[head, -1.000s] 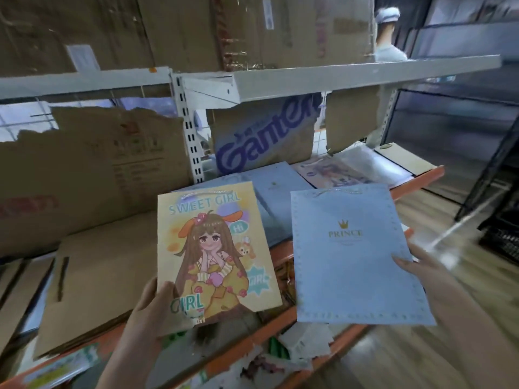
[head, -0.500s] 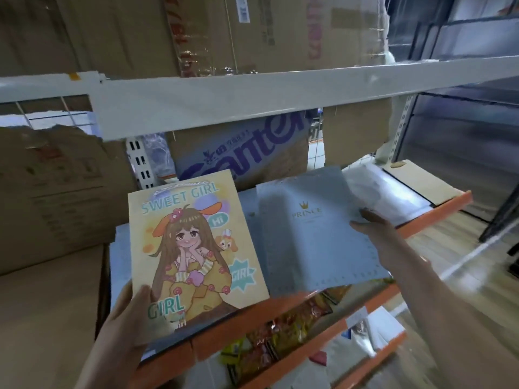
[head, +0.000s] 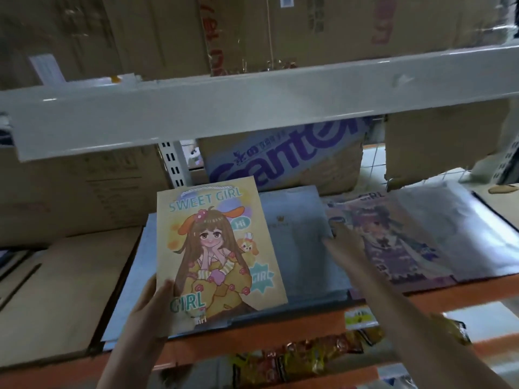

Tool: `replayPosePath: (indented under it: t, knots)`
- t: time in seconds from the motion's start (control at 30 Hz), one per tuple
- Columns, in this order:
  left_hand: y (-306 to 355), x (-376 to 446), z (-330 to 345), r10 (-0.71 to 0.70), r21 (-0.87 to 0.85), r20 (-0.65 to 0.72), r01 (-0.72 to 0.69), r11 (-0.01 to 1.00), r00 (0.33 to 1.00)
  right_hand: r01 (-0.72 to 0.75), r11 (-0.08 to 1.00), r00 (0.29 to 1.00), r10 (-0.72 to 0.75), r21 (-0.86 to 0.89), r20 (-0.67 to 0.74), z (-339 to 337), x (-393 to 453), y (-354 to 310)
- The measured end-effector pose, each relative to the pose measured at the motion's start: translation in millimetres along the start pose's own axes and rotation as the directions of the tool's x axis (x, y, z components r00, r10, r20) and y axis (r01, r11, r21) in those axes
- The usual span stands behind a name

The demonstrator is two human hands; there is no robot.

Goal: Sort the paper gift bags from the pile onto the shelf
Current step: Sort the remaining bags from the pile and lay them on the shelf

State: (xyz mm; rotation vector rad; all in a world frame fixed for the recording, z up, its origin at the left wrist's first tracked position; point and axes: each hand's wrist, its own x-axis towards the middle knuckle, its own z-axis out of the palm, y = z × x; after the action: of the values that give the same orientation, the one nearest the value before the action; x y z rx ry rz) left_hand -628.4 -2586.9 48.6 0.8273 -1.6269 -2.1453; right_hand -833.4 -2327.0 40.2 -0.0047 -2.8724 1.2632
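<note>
Bags are mid-sort: left hand [head: 150, 304] grips the Sweet Girl bag [head: 216, 248]; right hand [head: 341, 242], fingers flat, rests on the blue bag [head: 295, 234] mid-frame. Next, shelve Sweet Girl.

Big cardboard boxes [head: 280, 32] are sitting up at twelve o'clock, a purple-lettered carton [head: 283, 161] is standing below them, and snack packets [head: 303, 355] are lying at six.

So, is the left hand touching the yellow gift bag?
Touching. The head view shows the left hand gripping the yellow gift bag at its lower left corner.
</note>
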Motion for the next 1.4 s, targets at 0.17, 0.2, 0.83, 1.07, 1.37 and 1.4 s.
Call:
replayPosePath:
  t: [0.17, 0.2, 0.83, 1.07, 1.37, 1.4]
  knots:
    - [-9.6, -31.6, 70.2, 0.035, -0.041, -0.004, -0.035, 0.999, 0.999, 0.199, 0.975, 0.977, -0.190, -0.097, 0.097, -37.4, 23.0, 17.5]
    - [-11.0, -36.5, 87.5, 0.025, -0.038, -0.013, -0.026, 0.999, 1.000, 0.225, 0.968, 0.971, -0.214, -0.110, 0.104, -50.6, 29.3, 23.4]
    - [-90.4, -21.0, 314.6, 0.365, 0.952, 0.091, -0.188, 0.241, 0.927, 0.197, 0.958, 0.980, -0.201, -0.206, 0.003, -171.3, 108.2, 137.3]
    - [-74.5, -19.4, 298.5, 0.383, 0.957, 0.145, -0.228, 0.181, 0.912, 0.351, 0.881, 0.927, -0.375, -0.316, -0.016, -160.2, 95.2, 118.2]
    - [-20.1, -18.1, 165.2, 0.474, 0.963, 0.268, -0.228, -0.141, 0.839, 0.605, 0.674, 0.788, -0.582, -0.424, 0.199, -71.0, 15.2, 12.5]
    - [-14.0, -19.4, 142.4, 0.477, 0.966, 0.258, -0.207, -0.158, 0.840, 0.613, 0.689, 0.788, -0.570, -0.387, 0.235, -54.7, 1.5, -2.1]
